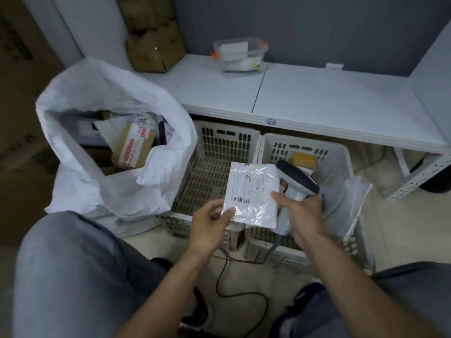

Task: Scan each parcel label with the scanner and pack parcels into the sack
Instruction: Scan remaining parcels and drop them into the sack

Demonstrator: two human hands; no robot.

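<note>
Sack [102,147] left of two crates [227,152], boxes [133,148] inside. Crates side by side under table [317,103]. Parcel [251,193] held above crates, scanner [296,189] at its right. Container [240,57] on table rear.

view: head-worn | faces: forward, down | range: close over left hand [210,225] and right hand [302,214]

Grey wall [317,25]; white 2-panel table [317,101]; pale floor [395,228], possibly tiled; dim light.

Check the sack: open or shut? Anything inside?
Open, with things in it. The sack has its mouth gaping upward; a brown box and other parcels show inside.
</note>
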